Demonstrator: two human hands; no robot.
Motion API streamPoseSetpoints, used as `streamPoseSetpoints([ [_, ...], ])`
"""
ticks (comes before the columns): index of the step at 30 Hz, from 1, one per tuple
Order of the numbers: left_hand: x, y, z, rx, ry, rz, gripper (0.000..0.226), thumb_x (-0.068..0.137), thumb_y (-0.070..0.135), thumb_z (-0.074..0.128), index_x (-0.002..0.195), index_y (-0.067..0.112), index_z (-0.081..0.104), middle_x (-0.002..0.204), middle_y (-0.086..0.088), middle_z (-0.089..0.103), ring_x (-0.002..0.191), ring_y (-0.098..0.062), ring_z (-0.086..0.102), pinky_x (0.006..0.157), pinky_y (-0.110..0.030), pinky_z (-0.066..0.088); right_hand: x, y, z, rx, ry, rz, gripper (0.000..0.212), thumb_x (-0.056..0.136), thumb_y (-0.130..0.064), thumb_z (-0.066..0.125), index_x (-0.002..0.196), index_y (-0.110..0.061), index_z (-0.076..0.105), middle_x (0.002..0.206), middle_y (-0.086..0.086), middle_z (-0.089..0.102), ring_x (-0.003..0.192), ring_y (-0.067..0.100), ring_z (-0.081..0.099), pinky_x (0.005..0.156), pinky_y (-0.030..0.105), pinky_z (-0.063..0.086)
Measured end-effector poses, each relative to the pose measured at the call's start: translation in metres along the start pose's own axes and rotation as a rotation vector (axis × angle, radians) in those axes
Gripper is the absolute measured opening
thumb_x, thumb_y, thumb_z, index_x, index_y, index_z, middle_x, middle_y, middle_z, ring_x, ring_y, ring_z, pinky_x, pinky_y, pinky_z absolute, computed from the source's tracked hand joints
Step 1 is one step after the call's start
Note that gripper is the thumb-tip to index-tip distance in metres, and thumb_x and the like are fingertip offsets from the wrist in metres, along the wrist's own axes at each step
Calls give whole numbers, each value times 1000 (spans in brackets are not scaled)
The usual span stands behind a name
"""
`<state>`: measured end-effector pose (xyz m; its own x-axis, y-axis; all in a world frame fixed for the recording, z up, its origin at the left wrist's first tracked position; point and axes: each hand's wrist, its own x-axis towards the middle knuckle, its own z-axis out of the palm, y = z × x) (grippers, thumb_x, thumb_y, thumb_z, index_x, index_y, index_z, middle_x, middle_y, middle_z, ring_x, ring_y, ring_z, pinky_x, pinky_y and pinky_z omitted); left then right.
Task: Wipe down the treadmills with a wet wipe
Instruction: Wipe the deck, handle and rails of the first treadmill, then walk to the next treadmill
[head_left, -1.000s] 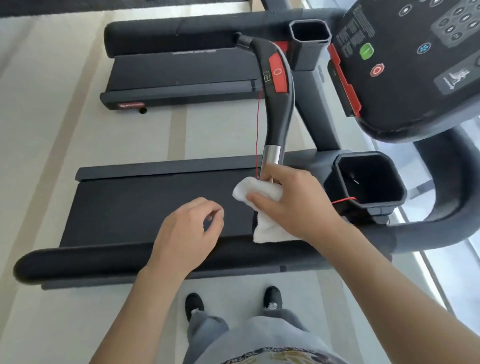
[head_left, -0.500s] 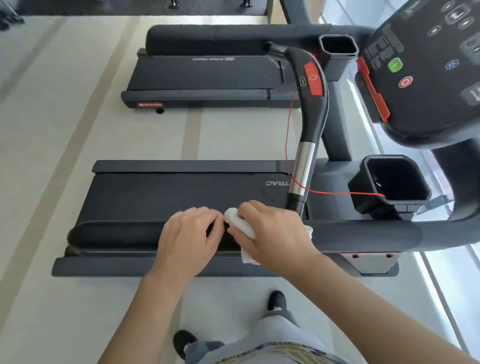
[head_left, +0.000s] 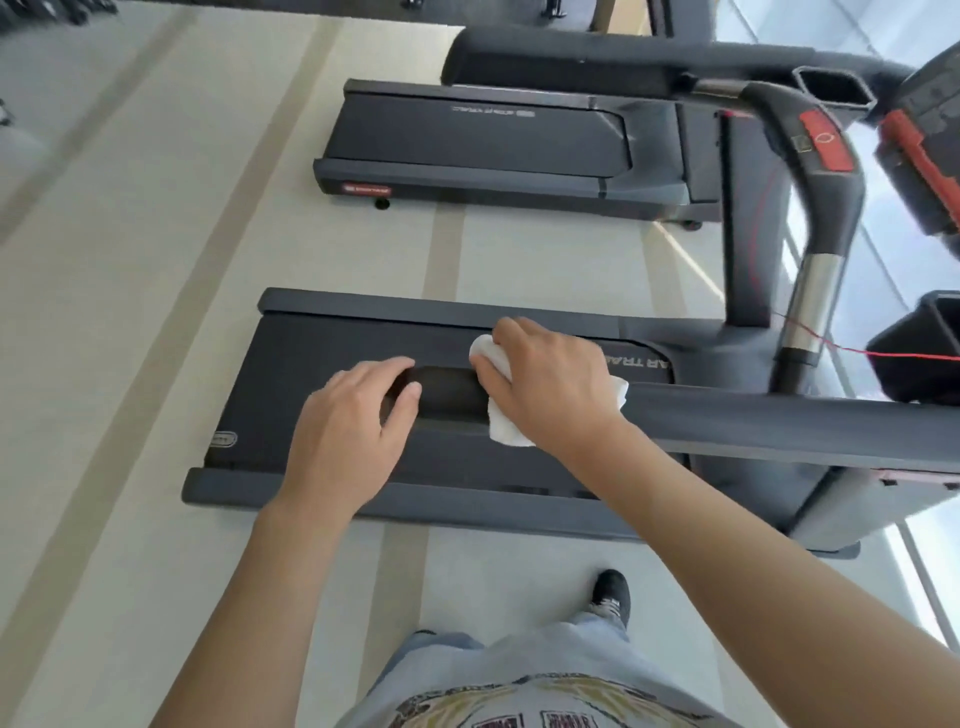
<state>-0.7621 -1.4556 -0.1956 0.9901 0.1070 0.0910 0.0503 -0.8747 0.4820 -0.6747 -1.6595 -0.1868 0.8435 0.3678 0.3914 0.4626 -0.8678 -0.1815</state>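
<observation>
The near treadmill (head_left: 363, 374) stands on pale floor (head_left: 130, 364) beside a second treadmill (head_left: 483, 145), and its padded side rail (head_left: 779, 415) looks firm enough to take pressure. The right hand (head_left: 550, 384) curls round the wipe (head_left: 498, 415), bunched on the rail's free end; soft, limp and light, it is best held bunched. The left hand (head_left: 353, 426) curls loosely over the tip, pinching nothing

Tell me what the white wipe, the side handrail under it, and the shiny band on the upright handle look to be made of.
White wipe: soft nonwoven cloth or paper, judging by its crumpled folds. Side handrail: matte dark grey, probably foam or rubber padding; no gloss. Shiny band: likely polished metal, from its bright silver reflections.
</observation>
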Motion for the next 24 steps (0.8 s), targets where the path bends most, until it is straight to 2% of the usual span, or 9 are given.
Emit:
streamPoseSetpoints([
  [3,-19,-40,-20,7,3,-71,50,105,48,36,127,20,71,123,5,73,109,-22,65,90,-44,54,14,-41,10,-29,-19,-8,34,88,-29,70,70,-17,43,57,-3,45,39,25,35,46,22,18],
  [6,-45,-69,-38,-23,13,-137,47,104,47,38,125,20,71,123,6,72,110,-20,64,92,-46,56,25,-78,17,-63,-120,-52,35,90,-31,68,73,-17,41,61,-4,44,43,25,34,48,22,12],
  [9,-70,-93,-54,-52,54,-209,38,107,40,44,122,20,73,122,6,73,108,-20,64,91,-44,54,32,-116,30,-301,-297,-217,32,77,-30,79,71,-18,50,62,-5,41,43,21,32,48,24,4],
  [10,-77,-100,-59,-53,72,-234,33,108,36,47,121,19,73,121,6,73,107,-19,63,90,-42,54,34,-130,37,-359,-351,-259,28,79,-30,77,75,-20,52,65,-7,43,45,19,35,47,25,6],
  [13,-100,-120,-75,-62,116,-310,28,108,31,52,123,19,73,123,7,71,112,-17,62,90,-32,50,37,-173,56,-192,-469,-332,15,97,-27,57,90,-20,45,82,-7,52,62,22,54,47,30,24],
  [15,-116,-135,-86,-64,143,-368,30,107,33,52,127,19,71,126,7,70,115,-14,60,90,-29,47,35,-204,61,-42,-463,-335,16,100,-31,51,92,-19,44,85,-5,54,67,26,57,53,32,34],
  [18,-143,-161,-104,-67,202,-467,33,107,36,50,129,21,70,127,9,69,119,-15,58,97,-36,52,30,-248,62,135,-459,-350,20,97,-35,53,93,-15,55,84,-3,58,67,27,60,60,35,50],
  [24,-181,-210,-140,-61,335,-640,31,107,34,51,127,21,70,125,10,70,118,-15,58,98,-41,52,44,-325,73,367,-544,-344,28,92,-46,65,95,-19,59,86,-6,60,71,21,60,65,36,53],
])
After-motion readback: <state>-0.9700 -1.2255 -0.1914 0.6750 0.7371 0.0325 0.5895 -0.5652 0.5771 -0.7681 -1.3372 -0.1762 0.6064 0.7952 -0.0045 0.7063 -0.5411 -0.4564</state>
